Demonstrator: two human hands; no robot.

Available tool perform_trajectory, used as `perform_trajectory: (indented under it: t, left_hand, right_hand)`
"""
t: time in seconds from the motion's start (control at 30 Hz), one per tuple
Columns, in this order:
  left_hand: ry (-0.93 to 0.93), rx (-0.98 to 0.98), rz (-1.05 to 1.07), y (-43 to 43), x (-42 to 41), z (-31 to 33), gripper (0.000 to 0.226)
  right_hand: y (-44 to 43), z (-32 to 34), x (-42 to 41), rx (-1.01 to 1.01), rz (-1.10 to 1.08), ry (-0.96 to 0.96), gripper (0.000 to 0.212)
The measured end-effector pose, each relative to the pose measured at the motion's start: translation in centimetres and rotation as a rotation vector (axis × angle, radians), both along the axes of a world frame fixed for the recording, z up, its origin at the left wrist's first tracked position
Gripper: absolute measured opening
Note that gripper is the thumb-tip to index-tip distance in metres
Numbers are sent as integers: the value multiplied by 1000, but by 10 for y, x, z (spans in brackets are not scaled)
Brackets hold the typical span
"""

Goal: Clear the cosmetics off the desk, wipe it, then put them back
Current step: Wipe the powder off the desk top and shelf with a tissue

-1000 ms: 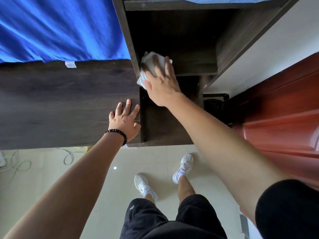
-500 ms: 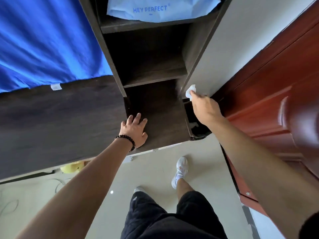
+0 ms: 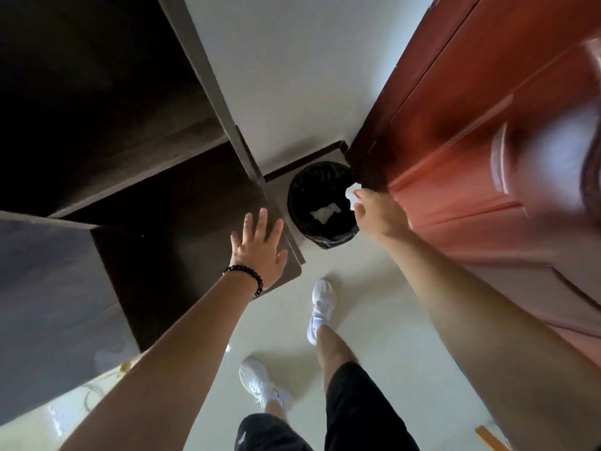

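Wipe [image 3: 352, 191] in right hand [image 3: 379, 216] at bin [image 3: 295, 203] rim

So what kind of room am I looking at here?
Probably a bedroom or dorm corner: a dark wooden desk, a reddish-brown wooden door, and a round black waste bin on the pale floor.

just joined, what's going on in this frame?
A person stands at the corner of a dark desk. The right hand pinches a white wipe at the rim of a black bin on the floor beside the red door; a white scrap lies inside the bin. The left hand rests flat on the desk, fingers spread. No cosmetics are in view.
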State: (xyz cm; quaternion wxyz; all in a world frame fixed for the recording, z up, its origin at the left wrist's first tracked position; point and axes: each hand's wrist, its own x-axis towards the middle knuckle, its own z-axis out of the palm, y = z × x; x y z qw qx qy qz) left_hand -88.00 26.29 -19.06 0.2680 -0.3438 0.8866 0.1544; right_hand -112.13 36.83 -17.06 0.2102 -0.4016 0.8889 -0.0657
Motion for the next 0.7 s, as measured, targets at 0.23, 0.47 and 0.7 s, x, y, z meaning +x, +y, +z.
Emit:
perform_trajectory:
  t: [0.23,0.47,0.7]
  left_hand:
    - [-103,3,61,8,-16,-40,68]
    - [-93,-63,38,13,-7,-45,71]
    - [199,-169,-26,16,-47,24,66]
  right_hand:
    - [-15,-90,-30,132,50,-240,39]
    - [9,-119,-35,100,3,-142,64]
    - [53,-29,-31,-108,-27,136,59]
